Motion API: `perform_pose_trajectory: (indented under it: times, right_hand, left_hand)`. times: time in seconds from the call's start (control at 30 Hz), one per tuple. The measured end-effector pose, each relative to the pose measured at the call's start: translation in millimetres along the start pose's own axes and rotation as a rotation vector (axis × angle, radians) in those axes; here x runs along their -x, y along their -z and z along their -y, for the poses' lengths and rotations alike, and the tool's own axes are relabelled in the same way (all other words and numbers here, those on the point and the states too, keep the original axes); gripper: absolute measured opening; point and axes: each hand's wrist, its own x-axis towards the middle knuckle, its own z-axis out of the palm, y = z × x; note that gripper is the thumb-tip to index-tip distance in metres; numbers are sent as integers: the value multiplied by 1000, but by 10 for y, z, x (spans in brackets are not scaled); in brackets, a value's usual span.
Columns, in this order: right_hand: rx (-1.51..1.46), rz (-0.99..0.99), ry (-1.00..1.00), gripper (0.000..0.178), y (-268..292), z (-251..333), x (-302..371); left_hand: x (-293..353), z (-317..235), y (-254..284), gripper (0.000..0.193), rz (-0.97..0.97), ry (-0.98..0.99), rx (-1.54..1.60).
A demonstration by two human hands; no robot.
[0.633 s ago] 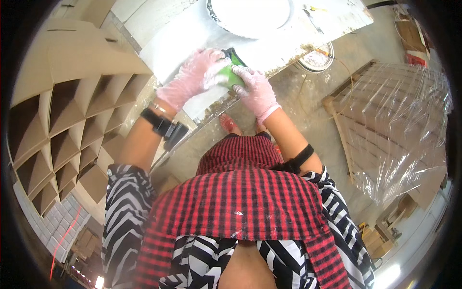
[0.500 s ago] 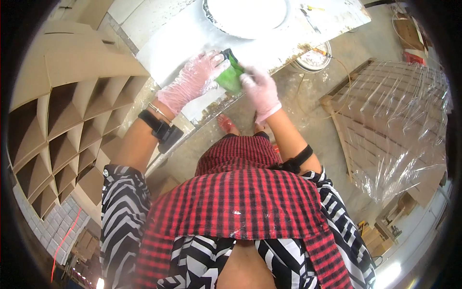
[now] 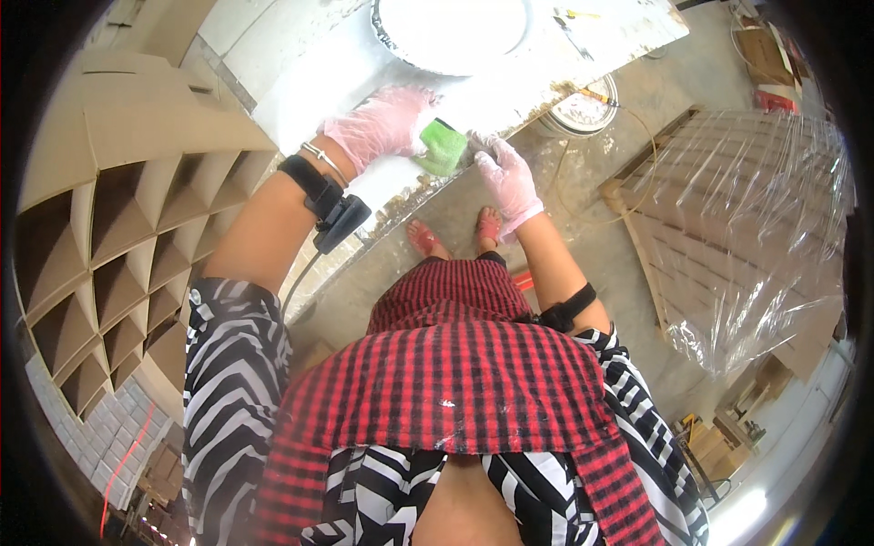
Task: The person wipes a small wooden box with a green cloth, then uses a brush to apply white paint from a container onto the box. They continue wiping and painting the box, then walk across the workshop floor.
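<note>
A small, soft-looking green piece [image 3: 443, 148] with a dark upper edge is at the near edge of the white, paint-spattered worktable [image 3: 300, 68]. My left hand [image 3: 381, 126], in a thin pinkish see-through glove, is closed on its left side; the fingertips are partly hidden. Just right of the piece is my right hand [image 3: 510, 180], gloved the same way, with thumb and fingers curled close together. Whether it holds something small cannot be seen. Beyond both hands sits a round white basin [image 3: 381, 32] with a dark-stained rim.
Small tools [image 3: 574, 36] lie at the table's far right. A white bucket [image 3: 583, 123] with a thin hose stands below that edge. Plastic-wrapped cartons [image 3: 728, 218] on a pallet are at right; at left rises a cardboard divider grid [image 3: 118, 246] with square cells.
The left forearm has swung rightward and its hand has turned over the green piece. My right hand has drawn slightly right and down, away from the piece. The view has shifted a little.
</note>
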Motion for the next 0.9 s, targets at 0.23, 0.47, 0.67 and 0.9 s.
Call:
perform_pose_trajectory:
  times: [0.23, 0.47, 0.67, 0.9]
  right_hand:
    - [-138, 93, -45, 46, 133, 100, 139]
    - [-697, 327, 22, 64, -66, 782, 393]
    - [-593, 372, 146, 46, -143, 1108, 482]
    - [-508, 320, 448, 50, -158, 1346, 580]
  left_hand:
    - [448, 37, -190, 45, -256, 22, 627]
    - [878, -759, -268, 41, -532, 237, 1267]
    - [1131, -1180, -327, 35, -1073, 182, 1484]
    - [1418, -1341, -133, 37, -1192, 3, 1266]
